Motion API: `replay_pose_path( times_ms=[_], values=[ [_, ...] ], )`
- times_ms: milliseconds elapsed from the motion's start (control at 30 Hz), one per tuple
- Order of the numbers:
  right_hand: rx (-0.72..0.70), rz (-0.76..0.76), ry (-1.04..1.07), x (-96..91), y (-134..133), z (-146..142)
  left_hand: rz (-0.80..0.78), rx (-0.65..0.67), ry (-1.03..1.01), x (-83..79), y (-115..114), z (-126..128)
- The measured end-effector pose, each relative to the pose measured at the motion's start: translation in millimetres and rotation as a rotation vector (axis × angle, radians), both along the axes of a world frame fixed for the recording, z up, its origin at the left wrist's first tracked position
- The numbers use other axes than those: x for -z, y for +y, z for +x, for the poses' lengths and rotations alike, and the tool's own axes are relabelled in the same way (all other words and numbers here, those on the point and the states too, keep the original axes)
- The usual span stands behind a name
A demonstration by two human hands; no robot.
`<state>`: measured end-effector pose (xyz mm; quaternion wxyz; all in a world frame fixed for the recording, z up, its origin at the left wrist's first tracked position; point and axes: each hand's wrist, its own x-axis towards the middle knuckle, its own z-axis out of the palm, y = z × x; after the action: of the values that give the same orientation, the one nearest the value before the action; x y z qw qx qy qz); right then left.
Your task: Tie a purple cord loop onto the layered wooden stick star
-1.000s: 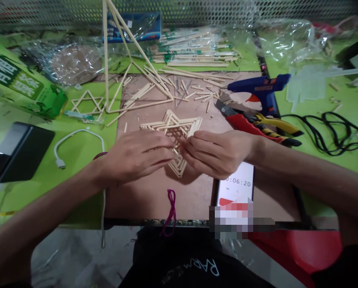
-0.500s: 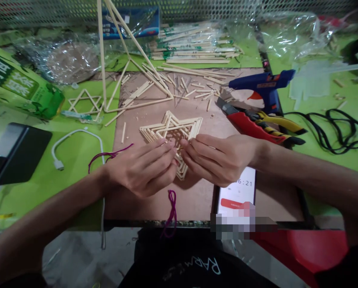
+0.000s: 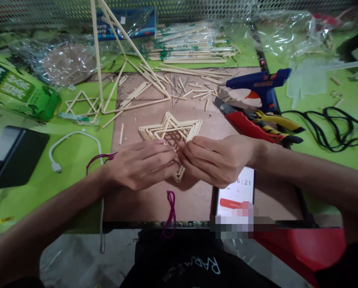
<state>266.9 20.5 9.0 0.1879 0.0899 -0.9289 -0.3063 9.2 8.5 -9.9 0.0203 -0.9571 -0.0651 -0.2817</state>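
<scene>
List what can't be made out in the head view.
Head view:
Stick star, lower sides, and anything pinched there: covered by the left grip and right grip.
Phone: leading digits behind the right grip; bottom pixelated.
Tall stick frame: cut off by top edge.
Green container: cut off by left edge.

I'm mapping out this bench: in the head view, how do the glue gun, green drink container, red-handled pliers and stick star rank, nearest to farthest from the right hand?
From the right hand:
1. Stick star: at its fingertips.
2. Red-handled pliers: beyond the wrist.
3. Glue gun: behind the pliers.
4. Green drink container: far left.
</scene>
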Motion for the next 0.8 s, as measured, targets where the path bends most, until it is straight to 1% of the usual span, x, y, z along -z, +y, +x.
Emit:
replay_pose_path(
  times_ms=[100,233,300,367,467,533,600,667,733,800],
  values=[
    [-0.005,-0.015,-0.006,-0.4,0.2,0.0,0.0,-0.017,0.028,-3.8,0.0,1.0],
    [0.003,-0.018,-0.002,-1.7,1.0,0.2,0.118,-0.058,0.018,-6.6,1.6,0.5],
    [0.006,-0.019,0.005,-1.4,0.9,0.5,0.112,-0.06,-0.011,-5.4,2.3,-0.1],
    [0.007,-0.024,0.016,-0.4,0.2,0.7,0.052,-0.016,-0.024,-3.9,2.5,-0.5],
    [0.025,-0.032,0.021,1.3,-1.7,0.8,-0.014,0.082,-0.006,-3.8,2.6,0.1],
    [0.041,-0.028,0.023,2.1,-2.6,0.7,-0.032,0.105,0.002,-5.8,2.7,1.4],
    [0.041,-0.016,0.026,2.5,-2.5,0.7,-0.012,0.127,0.002,-9.1,2.6,3.0],
    [0.033,-0.009,0.027,2.9,-1.7,0.9,0.088,0.16,0.018,-13.7,1.9,4.3],
    [0.024,-0.009,0.03,3.6,-0.8,1.4,0.263,0.19,0.074,-18.7,0.6,4.5],
    [0.021,-0.014,0.035,4.3,-0.4,1.9,0.411,0.19,0.137,-22.6,-0.8,3.6]
  ],
)
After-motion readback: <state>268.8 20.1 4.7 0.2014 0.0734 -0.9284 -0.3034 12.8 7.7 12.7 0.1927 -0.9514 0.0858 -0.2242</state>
